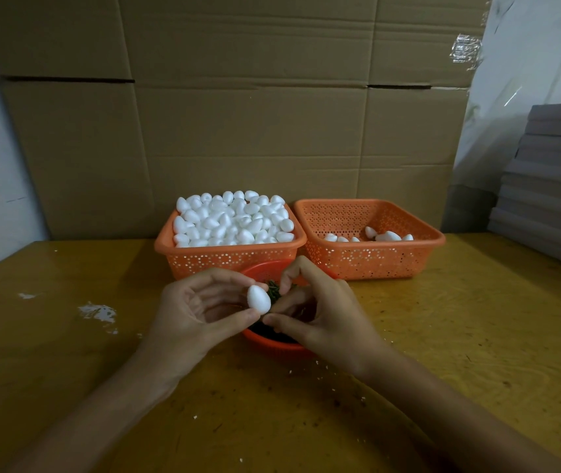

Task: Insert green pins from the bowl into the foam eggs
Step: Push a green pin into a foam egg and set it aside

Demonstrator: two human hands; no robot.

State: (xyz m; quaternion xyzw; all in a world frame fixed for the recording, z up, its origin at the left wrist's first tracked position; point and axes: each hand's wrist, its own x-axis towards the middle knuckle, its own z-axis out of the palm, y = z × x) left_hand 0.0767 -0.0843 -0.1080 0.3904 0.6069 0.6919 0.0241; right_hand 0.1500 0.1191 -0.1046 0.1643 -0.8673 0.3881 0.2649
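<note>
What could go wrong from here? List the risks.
1. The left hand pinches the egg only by fingertips; a hard push could pop it loose into the bowl.
2. The right hand works close to the left fingertips; one of the pins could prick them.
3. The heaped basket sits right behind the bowl; a bump might spill eggs.

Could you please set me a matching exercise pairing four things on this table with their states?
Things:
1 left basket
2 right basket
3 red bowl
4 single foam egg

States:
A holds green pins
B pinched in the left hand
C heaped full of eggs
D nearly empty

Pairs: 1-C; 2-D; 3-A; 4-B
</note>
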